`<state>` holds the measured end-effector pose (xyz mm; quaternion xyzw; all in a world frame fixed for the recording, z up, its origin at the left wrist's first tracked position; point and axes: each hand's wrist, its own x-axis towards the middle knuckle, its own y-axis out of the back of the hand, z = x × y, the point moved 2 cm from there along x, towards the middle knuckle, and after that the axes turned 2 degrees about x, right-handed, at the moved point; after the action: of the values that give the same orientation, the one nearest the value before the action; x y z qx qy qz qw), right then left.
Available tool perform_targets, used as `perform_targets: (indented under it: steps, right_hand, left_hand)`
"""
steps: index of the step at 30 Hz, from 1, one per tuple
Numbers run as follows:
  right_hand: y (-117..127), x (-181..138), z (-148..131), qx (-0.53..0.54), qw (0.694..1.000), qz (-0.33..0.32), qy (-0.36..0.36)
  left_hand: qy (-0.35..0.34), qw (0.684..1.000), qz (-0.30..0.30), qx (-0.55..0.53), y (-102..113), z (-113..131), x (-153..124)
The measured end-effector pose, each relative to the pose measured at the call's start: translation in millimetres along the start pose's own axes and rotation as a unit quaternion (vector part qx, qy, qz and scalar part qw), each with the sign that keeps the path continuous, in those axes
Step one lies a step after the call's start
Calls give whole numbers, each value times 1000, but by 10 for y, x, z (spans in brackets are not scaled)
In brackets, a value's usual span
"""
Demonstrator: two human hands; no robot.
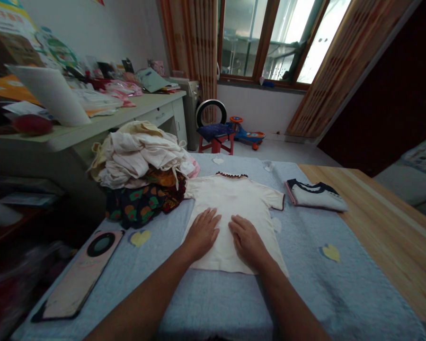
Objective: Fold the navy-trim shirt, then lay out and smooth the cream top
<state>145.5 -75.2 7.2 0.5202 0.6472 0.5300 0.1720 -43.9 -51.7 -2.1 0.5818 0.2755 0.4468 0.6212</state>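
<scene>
A white short-sleeved T-shirt (230, 199) with a dark ruffled neckline lies spread flat on a light blue cloth (213, 303), its collar pointing away from me. My left hand (204, 232) rests palm down on the lower left of the shirt, fingers stretched out. On the lower right, my right hand (246, 239) also lies on the fabric, its fingers extended and slightly bent. Neither hand grips anything. The shirt's left sleeve touches a heap of clothes (142, 156), cream on top and dark patterned below.
A folded shirt (315, 194) with navy trim sits at the right. Near the left edge lies a phone-shaped case (80, 279). The wooden tabletop (394, 232) shows on the right. A cluttered desk (128, 116) stands left; behind are a red stool (216, 142) and a toy car (246, 132).
</scene>
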Motion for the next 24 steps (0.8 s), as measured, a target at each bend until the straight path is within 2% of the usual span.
perform_targets:
  steps: [13,24]
  right_hand:
    - [53,-8,-109,60,995,-67,38]
    - [68,-9,-87,121,989,-59,63]
  left_hand:
    - [-12,1000,23,-17,-66,-53,-12]
    - [-9,1000,11,-7,-23,-29,-12]
